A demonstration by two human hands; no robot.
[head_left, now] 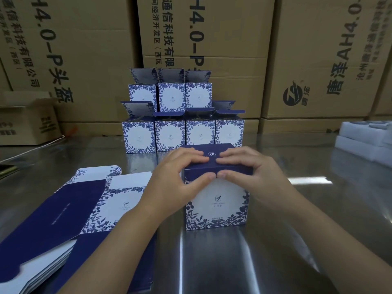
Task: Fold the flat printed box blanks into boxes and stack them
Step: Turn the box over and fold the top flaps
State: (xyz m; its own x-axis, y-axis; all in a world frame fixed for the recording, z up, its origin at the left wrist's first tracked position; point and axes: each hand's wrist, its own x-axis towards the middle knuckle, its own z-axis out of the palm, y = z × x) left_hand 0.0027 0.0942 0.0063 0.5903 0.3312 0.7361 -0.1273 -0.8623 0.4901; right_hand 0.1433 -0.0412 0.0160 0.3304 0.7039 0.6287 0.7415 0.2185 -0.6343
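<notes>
Seven folded boxes (169, 135) stacked at rear of steel table (297, 209), lids open. Eighth box (216, 200) at centre; left hand (180, 177) and right hand (248, 172) pinch dark lid shut, fingers curled over top edge. Flat blanks (63, 209) at left remain unfolded.

**Carton Print Legible, Box Print Too Small**

The left brown carton (70, 49) carries sideways black print reading "4.0-P头盔" and "信科技有限公司". The middle carton (203, 39) shows "通信科技有限" and "经济开发区(西区)". The right carton (331, 56) reads "AH4.0" above a round black logo. Lettering under the emblem on the folded box (216, 204) is too small to read.
</notes>
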